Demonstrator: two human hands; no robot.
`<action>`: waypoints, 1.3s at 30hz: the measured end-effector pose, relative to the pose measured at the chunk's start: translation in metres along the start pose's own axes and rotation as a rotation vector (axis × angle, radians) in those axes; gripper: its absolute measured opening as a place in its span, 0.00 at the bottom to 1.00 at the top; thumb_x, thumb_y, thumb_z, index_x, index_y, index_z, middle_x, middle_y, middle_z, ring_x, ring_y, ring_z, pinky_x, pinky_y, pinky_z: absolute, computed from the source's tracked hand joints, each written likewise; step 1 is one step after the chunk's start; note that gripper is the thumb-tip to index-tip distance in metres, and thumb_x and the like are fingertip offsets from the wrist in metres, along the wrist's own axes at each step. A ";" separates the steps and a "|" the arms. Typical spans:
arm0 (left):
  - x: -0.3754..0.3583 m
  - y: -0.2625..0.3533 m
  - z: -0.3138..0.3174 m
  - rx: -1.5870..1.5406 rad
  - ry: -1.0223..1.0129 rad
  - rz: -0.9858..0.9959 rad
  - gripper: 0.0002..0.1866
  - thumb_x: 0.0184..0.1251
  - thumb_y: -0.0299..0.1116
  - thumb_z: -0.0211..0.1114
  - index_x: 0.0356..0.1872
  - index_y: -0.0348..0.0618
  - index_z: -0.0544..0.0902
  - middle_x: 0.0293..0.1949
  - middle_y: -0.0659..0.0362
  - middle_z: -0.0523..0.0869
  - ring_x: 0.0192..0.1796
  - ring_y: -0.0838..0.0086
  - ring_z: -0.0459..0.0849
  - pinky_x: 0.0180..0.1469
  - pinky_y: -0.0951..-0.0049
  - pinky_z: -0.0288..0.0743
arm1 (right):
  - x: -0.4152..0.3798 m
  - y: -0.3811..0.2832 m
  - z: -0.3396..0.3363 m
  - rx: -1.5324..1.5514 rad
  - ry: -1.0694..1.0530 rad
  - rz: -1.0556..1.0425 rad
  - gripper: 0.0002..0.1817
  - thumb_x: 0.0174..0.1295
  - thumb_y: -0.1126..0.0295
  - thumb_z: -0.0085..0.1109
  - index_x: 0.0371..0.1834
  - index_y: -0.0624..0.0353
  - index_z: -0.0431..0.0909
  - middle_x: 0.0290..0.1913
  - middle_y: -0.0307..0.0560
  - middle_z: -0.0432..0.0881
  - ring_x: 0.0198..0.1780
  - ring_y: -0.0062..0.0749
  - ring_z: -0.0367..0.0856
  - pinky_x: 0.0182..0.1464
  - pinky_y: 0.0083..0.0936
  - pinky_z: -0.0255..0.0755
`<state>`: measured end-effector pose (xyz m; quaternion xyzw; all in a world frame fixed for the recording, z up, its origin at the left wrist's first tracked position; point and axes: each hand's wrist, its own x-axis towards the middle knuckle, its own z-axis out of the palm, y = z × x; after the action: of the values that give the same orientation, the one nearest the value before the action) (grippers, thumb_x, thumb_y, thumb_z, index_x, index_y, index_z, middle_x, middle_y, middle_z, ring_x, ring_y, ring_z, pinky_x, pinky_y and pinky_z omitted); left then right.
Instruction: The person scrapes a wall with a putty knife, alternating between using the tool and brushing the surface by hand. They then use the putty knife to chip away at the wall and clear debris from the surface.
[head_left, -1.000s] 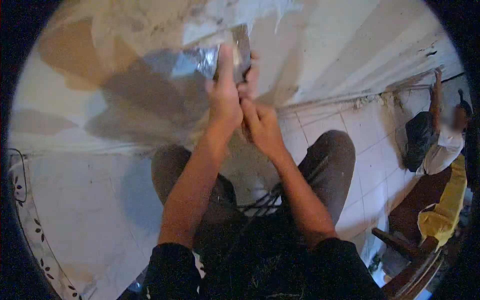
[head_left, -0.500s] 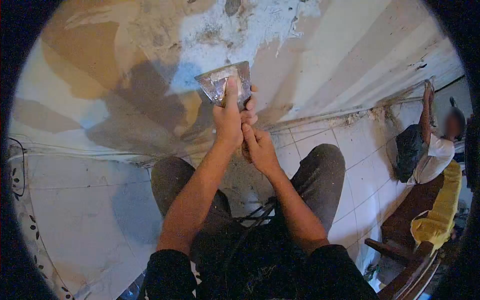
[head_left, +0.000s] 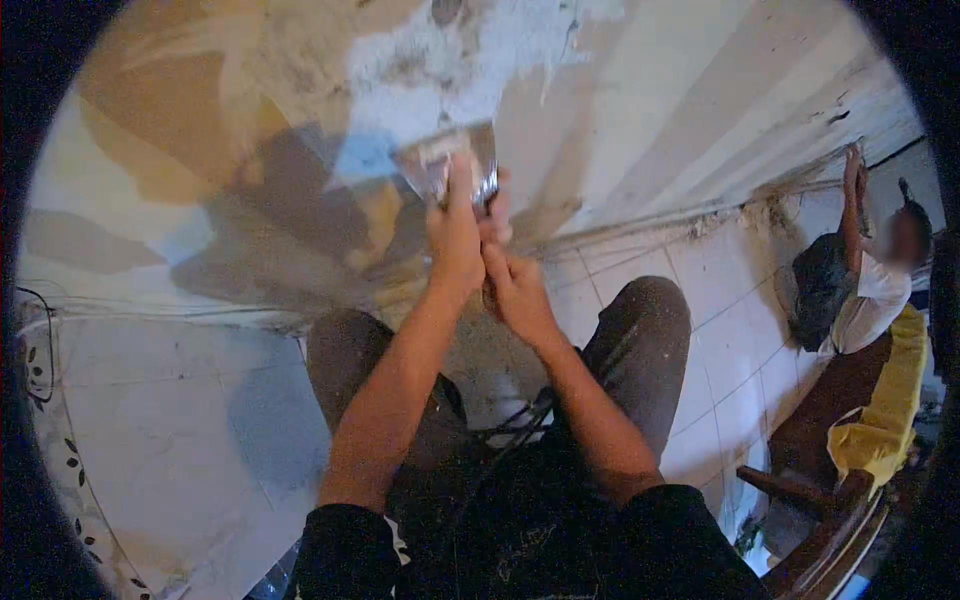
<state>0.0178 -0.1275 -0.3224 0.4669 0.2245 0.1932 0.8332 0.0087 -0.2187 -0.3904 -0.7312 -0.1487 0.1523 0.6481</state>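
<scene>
A wide metal scraper point(head_left: 480, 145) with pale residue on its blade lies close to the stained wall point(head_left: 410, 85), its broad edge pointing up the view. My left hand point(head_left: 458, 235) is wrapped round the scraper, with the thumb stretched along the blade. Just below and to the right, my right hand point(head_left: 515, 290) is closed round the lower end of the scraper, touching my left hand. The handle is mostly hidden by my fingers, and the blade is slightly blurred.
Another person point(head_left: 870, 310) crouches at the right, arms reaching to the wall. Near them are a yellow cloth point(head_left: 880, 430) and dark wooden furniture point(head_left: 800, 490). White floor tiles point(head_left: 720, 350) surround my bent knees. A cable point(head_left: 45, 375) runs at the far left.
The wall and the surroundings have shifted slightly in view. My hands keep their hold on the scraper, which is now more blurred.
</scene>
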 end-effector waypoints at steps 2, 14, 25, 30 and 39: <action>0.004 -0.017 -0.014 -0.101 -0.170 -0.158 0.27 0.66 0.58 0.53 0.36 0.40 0.79 0.17 0.67 0.71 0.15 0.85 0.65 0.17 0.83 0.58 | -0.011 0.021 -0.001 -0.030 -0.034 0.041 0.27 0.71 0.53 0.43 0.18 0.61 0.68 0.13 0.35 0.66 0.15 0.17 0.62 0.17 0.21 0.56; 0.008 0.010 -0.018 -0.232 -0.488 -0.063 0.26 0.70 0.58 0.43 0.47 0.43 0.72 0.27 0.61 0.75 0.26 0.77 0.73 0.27 0.76 0.68 | -0.002 -0.019 -0.022 0.079 -0.017 -0.020 0.15 0.65 0.60 0.54 0.31 0.63 0.76 0.25 0.37 0.76 0.24 0.25 0.70 0.31 0.26 0.68; 0.019 0.007 -0.044 -0.019 -0.432 0.333 0.22 0.63 0.48 0.59 0.47 0.39 0.73 0.48 0.55 0.75 0.51 0.72 0.73 0.54 0.69 0.67 | -0.013 -0.058 -0.113 0.620 0.510 -0.064 0.13 0.65 0.60 0.51 0.31 0.58 0.74 0.19 0.36 0.72 0.14 0.15 0.65 0.13 0.14 0.53; -0.010 0.018 -0.053 0.970 -0.417 1.209 0.16 0.55 0.34 0.64 0.44 0.41 0.74 0.45 0.53 0.74 0.49 0.70 0.73 0.51 0.67 0.68 | -0.015 -0.048 -0.111 0.427 0.575 -0.056 0.15 0.64 0.61 0.54 0.26 0.60 0.77 0.18 0.36 0.73 0.17 0.15 0.67 0.17 0.16 0.58; -0.030 0.002 -0.016 1.247 -0.665 0.873 0.20 0.53 0.34 0.65 0.48 0.39 0.76 0.36 0.56 0.82 0.34 0.61 0.78 0.45 0.65 0.73 | -0.032 -0.063 -0.090 0.151 0.095 -0.445 0.16 0.55 0.62 0.65 0.40 0.63 0.79 0.26 0.36 0.78 0.27 0.18 0.73 0.32 0.18 0.70</action>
<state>-0.0156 -0.1316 -0.3222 0.9209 -0.1689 0.1910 0.2947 0.0161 -0.3059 -0.3165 -0.6364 -0.2638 -0.0180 0.7246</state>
